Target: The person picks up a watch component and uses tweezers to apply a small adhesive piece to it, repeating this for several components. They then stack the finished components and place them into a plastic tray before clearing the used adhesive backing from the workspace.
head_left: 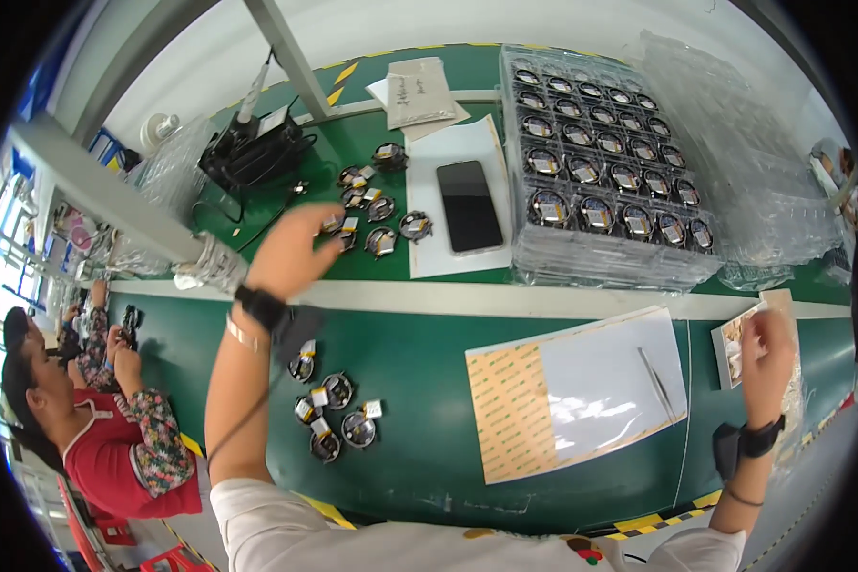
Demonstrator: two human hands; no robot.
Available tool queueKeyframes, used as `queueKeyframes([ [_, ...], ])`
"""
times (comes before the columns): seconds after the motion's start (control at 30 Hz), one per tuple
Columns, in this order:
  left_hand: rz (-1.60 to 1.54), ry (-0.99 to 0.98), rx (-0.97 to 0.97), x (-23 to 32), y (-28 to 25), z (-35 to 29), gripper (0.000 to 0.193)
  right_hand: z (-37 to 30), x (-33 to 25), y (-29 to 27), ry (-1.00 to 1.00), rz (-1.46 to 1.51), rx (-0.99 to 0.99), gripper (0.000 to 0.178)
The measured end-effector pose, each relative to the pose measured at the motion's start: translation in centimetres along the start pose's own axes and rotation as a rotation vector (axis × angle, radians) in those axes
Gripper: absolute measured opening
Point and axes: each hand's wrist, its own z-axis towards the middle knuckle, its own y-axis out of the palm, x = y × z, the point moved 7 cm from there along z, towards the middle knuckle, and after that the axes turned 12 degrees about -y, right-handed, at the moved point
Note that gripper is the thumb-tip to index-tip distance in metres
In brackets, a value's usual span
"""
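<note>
My left hand [300, 250] reaches onto the raised green shelf at the left. Its thumb and fingers close around the edge of a small round electronic module [347, 234] in a loose cluster. The modules are dark discs with silver and yellow parts on them. At the far right, my right hand [768, 355] is above a small white box [727, 355] with pale little pieces inside. Its fingers are curled together, and whatever they hold is too small to make out. More round modules [358, 429] lie on the lower bench, near my left forearm.
Clear plastic trays [612, 250] full of modules are stacked on the shelf beside a black phone [470, 207]. Tweezers [656, 381] rest on a yellow-edged sheet [515, 410]. A metal post [114, 195] rises at left, near a black device [257, 153]. A co-worker [114, 448] sits left.
</note>
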Motion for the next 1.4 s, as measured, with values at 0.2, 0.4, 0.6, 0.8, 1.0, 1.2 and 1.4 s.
queueKeyframes([
  [0.2, 0.095, -0.039, -0.156, 6.9, 1.5, -16.5, 0.035, -6.0, -5.3, 4.2, -0.066, 0.054, -0.121, 0.017],
  [0.4, 0.122, -0.092, -0.091, 7.7, 2.7, -20.0, 0.036, -6.4, -5.7, 7.3, -0.07, -0.024, -0.226, 0.01],
  [0.6, -0.026, -0.168, -0.129, 6.9, 4.2, -19.1, 0.032, -5.0, -7.0, 6.9, 0.055, 0.061, -0.177, 0.006],
  [0.8, -0.165, -0.1, 0.094, 6.4, 4.1, -12.0, 0.032, -3.9, -8.5, 7.6, -0.037, 0.087, -0.151, 0.006],
  [1.0, 0.0, -0.016, 0.177, 4.3, 7.1, 1.4, 0.047, -4.0, -8.8, 9.1, -0.022, 0.177, -0.081, 0.007],
  [1.2, 0.196, -0.152, -0.005, 3.1, 9.6, 6.3, 0.048, -4.4, -6.9, 9.5, 0.099, 0.379, -0.1, 0.01],
  [1.4, -0.017, -0.388, 0.178, -2.0, 4.4, 8.3, 0.046, -4.3, -6.2, 9.3, 0.109, 0.442, -0.073, 0.009],
])
